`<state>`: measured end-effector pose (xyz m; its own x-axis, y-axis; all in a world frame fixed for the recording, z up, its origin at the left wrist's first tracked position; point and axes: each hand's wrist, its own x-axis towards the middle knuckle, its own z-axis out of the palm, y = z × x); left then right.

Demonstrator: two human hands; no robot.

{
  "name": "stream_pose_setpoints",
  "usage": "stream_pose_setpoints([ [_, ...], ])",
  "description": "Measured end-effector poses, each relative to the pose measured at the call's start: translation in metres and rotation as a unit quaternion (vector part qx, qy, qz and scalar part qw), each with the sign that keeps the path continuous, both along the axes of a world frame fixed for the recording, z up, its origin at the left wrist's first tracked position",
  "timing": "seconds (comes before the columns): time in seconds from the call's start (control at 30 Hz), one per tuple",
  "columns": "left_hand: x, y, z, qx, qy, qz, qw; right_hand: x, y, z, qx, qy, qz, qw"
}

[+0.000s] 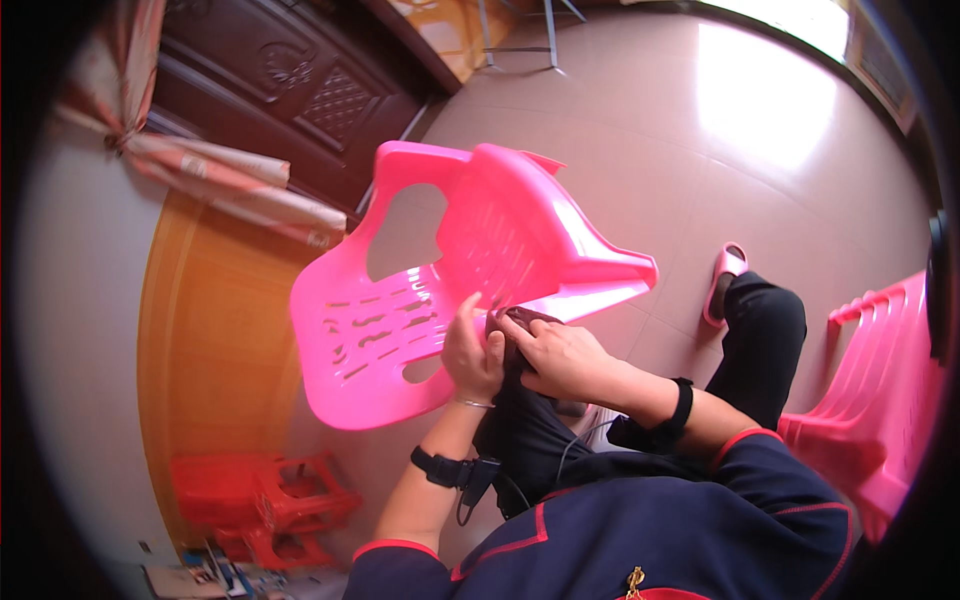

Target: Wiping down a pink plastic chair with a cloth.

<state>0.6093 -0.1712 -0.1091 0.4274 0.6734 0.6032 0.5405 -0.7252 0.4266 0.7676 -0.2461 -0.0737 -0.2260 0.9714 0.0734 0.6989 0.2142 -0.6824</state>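
A pink plastic armchair (495, 225) lies tilted in front of me, its slotted backrest to the left. My left hand (474, 356) is at the chair's near edge, thumb and fingers around it. Just to the right, my right hand (566, 358) presses a dark brown cloth (517, 319) over the same edge with its fingers bent onto it. Part of the cloth hangs below, against my dark trouser leg. What lies under the cloth is hidden.
A second pink plastic chair (874, 397) stands at my right. Stacked red plastic stools (262, 495) are at the lower left, beside assorted small items (217, 574). A tied curtain (225, 172) hangs by a carved dark door (300, 82). Metal legs (551, 37) stand at the far end.
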Motion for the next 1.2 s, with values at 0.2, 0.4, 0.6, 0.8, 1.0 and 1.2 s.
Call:
stream_pose_setpoints([
  [0.2, 0.008, -0.012, 0.001, -0.195, -0.245, -0.079, 0.947, -0.007, 0.02, 0.008, 0.236, 0.135, -0.066, 0.96],
  [0.4, 0.006, -0.005, -0.007, -0.191, -0.365, -0.12, 0.903, -0.016, 0.037, -0.02, 0.232, 0.117, -0.063, 0.964],
  [0.6, -0.003, 0.0, 0.001, -0.235, -0.256, -0.075, 0.935, 0.019, 0.04, -0.088, 0.116, 0.184, -0.149, 0.965],
  [0.8, -0.022, -0.001, -0.007, -0.205, -0.112, 0.004, 0.972, 0.019, 0.022, -0.079, 0.049, 0.178, -0.12, 0.975],
  [1.0, -0.022, 0.01, -0.028, -0.358, -0.42, -0.099, 0.828, -0.045, 0.031, -0.001, 0.272, 0.06, -0.007, 0.96],
  [1.2, -0.026, 0.006, -0.03, -0.355, -0.452, -0.043, 0.817, -0.048, 0.04, -0.017, 0.27, 0.057, -0.073, 0.959],
])
